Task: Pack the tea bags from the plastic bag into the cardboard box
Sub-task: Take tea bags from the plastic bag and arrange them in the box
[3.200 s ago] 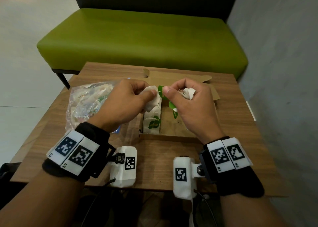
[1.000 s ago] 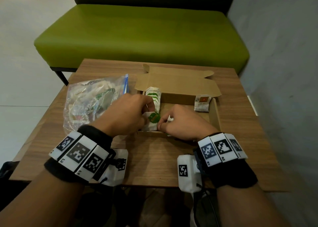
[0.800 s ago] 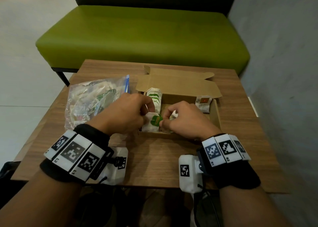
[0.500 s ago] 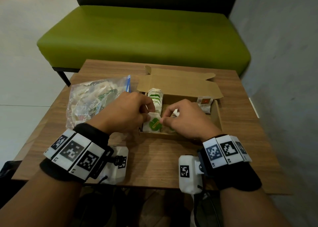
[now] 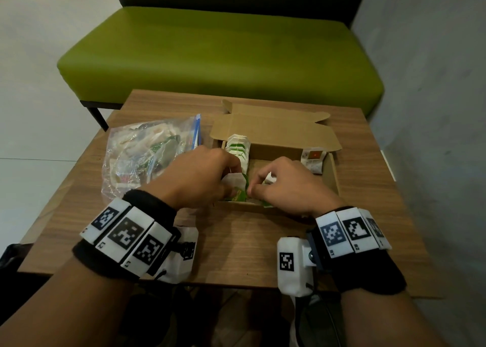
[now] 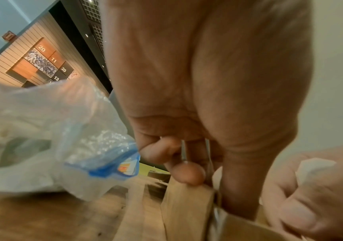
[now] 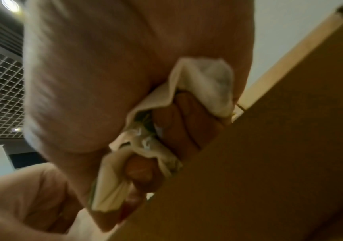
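Box [image 5: 332, 172]: open on the table [image 5: 244, 244], flaps up at 12 o'clock, long axis 9 to 3.
Row [image 5: 238, 149]: white and green tea bags on edge in the box's left end, the row running 12 to 6.
Red bag [image 5: 312, 160]: alone at the box's far right corner.
Left hand [image 5: 196, 178]: fingers curled, pinching a tea bag [image 5: 235, 189] at the row's near end; its green tag faces up.
Right hand [image 5: 285, 186]: pinches the same bag from 3 o'clock, spare bags [image 7: 197, 91] bunched in its palm.
Plastic bag [image 5: 147, 152]: at 9 o'clock of the box, mouth towards it, more bags inside.
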